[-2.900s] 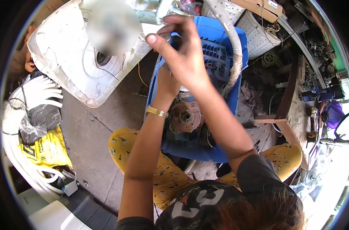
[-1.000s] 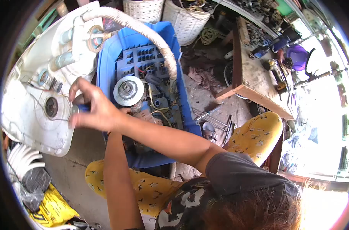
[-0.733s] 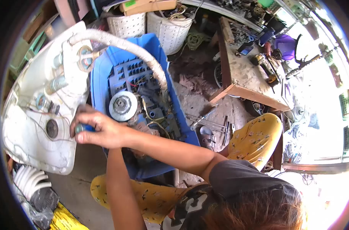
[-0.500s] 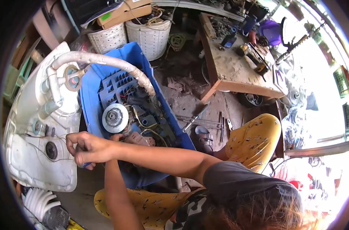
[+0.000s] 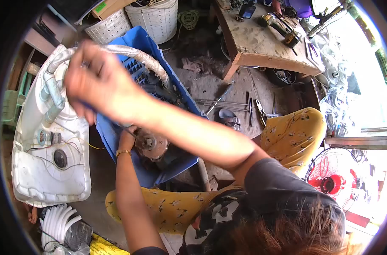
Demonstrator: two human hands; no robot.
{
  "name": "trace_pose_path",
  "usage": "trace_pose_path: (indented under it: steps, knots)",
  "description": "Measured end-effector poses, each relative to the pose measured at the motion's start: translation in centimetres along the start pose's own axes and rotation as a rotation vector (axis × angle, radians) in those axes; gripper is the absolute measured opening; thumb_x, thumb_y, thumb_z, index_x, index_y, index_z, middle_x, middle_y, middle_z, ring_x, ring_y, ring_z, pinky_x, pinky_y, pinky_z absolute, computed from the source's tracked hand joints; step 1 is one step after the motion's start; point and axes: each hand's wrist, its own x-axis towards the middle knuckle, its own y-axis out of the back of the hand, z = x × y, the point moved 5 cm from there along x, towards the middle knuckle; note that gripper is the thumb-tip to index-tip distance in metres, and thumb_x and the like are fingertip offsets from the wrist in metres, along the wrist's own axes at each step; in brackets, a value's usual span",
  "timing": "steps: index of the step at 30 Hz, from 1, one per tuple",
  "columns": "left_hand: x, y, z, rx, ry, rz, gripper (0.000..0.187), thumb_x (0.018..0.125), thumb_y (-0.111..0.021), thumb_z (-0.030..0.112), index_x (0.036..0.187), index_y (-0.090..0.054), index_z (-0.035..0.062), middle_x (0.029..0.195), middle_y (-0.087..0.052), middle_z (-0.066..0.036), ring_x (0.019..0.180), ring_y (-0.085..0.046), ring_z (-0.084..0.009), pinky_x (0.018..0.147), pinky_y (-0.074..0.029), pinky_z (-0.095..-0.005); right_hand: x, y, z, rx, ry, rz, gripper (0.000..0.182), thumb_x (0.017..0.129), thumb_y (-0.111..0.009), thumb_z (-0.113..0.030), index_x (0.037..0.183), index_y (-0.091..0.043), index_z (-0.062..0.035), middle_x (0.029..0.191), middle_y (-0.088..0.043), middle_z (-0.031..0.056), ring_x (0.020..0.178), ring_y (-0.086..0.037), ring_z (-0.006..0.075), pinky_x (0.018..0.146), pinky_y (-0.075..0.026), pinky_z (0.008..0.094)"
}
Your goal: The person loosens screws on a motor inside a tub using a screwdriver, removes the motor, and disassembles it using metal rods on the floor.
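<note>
My right hand (image 5: 95, 83) is raised over the blue plastic tub (image 5: 136, 168), smeared by motion, its fingers curled in. A bit of blue shows below the curled fingers; I cannot make out what they hold. Lower down, my left hand (image 5: 126, 138), with a bracelet at the wrist, reaches into the tub beside a round, rust-brown electric motor (image 5: 151, 145). Its fingers are mostly hidden by my right forearm and the motor's side. A thin metal shaft shows between the left hand and the motor. Across the tub's far end arches a grey corrugated hose (image 5: 121, 49).
At left lies a white plastic shell (image 5: 74, 176). A wooden table (image 5: 261, 42) carrying tools stands at the upper right. Pliers (image 5: 260, 111), rods and a sandal (image 5: 229, 119) lie on the floor. A red fan (image 5: 329, 185) is at right, white baskets (image 5: 153, 21) behind.
My right hand has moved up and away from the white shell. My left hand now shows more, beside the motor, whose round face is now visible. The view has shifted.
</note>
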Motion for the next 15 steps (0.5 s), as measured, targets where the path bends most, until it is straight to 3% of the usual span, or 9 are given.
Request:
trace_pose_path:
  steps: [1,2,4,5,7,12,15]
  knots:
    - [-0.3,0.4,0.9,0.029,-0.037,-0.014,0.013,0.078,-0.053,0.005,0.087,-0.063,0.004,0.089,-0.063,-0.019,0.083,-0.059,-0.0376,0.071,-0.047,-0.0432,0.4,0.2,-2.0,-0.057,0.04,0.012,0.036,0.091,-0.054,-0.037,0.089,-0.042,-0.003,0.058,-0.055,0.0098,0.041,-0.051,0.0131,0.038,-0.041,0.0241]
    - [-0.6,2.3,3.8,0.037,-0.064,-0.011,0.013,0.079,-0.05,0.007,0.083,-0.062,0.0033,0.09,-0.062,-0.02,0.084,-0.059,-0.0381,0.071,-0.046,-0.0458,0.1,0.6,-4.0,-0.137,0.035,0.133,0.032,0.093,-0.051,-0.033,0.086,-0.04,-0.0034,0.054,-0.052,0.0069,0.039,-0.048,0.0118,0.035,-0.039,0.024]
    - [-0.3,2.3,4.2,0.267,-0.206,-0.066,0.011,0.079,-0.05,0.006,0.08,-0.062,0.0055,0.085,-0.062,-0.015,0.083,-0.06,-0.0337,0.071,-0.048,-0.0434,-1.9,2.4,-6.3,-0.334,0.066,0.201,0.035,0.095,-0.046,-0.038,0.084,-0.042,-0.0046,0.058,-0.05,0.0037,0.042,-0.047,0.0089,0.034,-0.036,0.0218]
    - [-0.2,1.9,4.0,0.339,-0.251,-0.103,0.012,0.079,-0.05,0.006,0.081,-0.062,0.0068,0.085,-0.062,-0.013,0.083,-0.061,-0.0317,0.072,-0.049,-0.0419,-3.1,2.8,-6.9,-0.528,0.065,0.283,0.049,0.094,-0.029,-0.055,0.091,-0.042,-0.0076,0.055,-0.052,0.0075,0.039,-0.044,0.0116,0.036,-0.035,0.0239]
    - [-0.2,1.8,3.8,0.479,-0.347,-0.123,0.014,0.08,-0.049,0.008,0.085,-0.062,0.0083,0.086,-0.062,-0.011,0.085,-0.061,-0.0296,0.072,-0.049,-0.0402,-4.7,4.3,-6.9,-0.545,0.216,0.171,0.048,0.093,-0.033,-0.056,0.09,-0.04,-0.0082,0.055,-0.048,0.0078,0.039,-0.04,0.0096,0.034,-0.029,0.0213]
    - [-0.1,2.6,3.9,0.56,-0.425,-0.259,0.018,0.082,-0.047,0.01,0.094,-0.06,0.0093,0.088,-0.061,-0.008,0.087,-0.06,-0.0273,0.075,-0.049,-0.0397,-8.0,5.9,-4.2,-0.431,0.235,0.27,0.053,0.086,-0.043,-0.061,0.09,-0.039,-0.0084,0.057,-0.046,0.007,0.042,-0.041,0.0083,0.035,-0.03,0.02]
    - [0.1,2.1,3.2,0.522,-0.399,-0.28,0.018,0.083,-0.047,0.011,0.095,-0.06,0.0086,0.087,-0.061,-0.009,0.087,-0.06,-0.0272,0.075,-0.049,-0.0399,-9.1,6.3,-2.7,-0.224,0.209,0.22,0.039,0.091,-0.052,-0.041,0.088,-0.042,-0.0037,0.074,-0.047,0.0033,0.056,-0.046,0.007,0.047,-0.039,0.02]
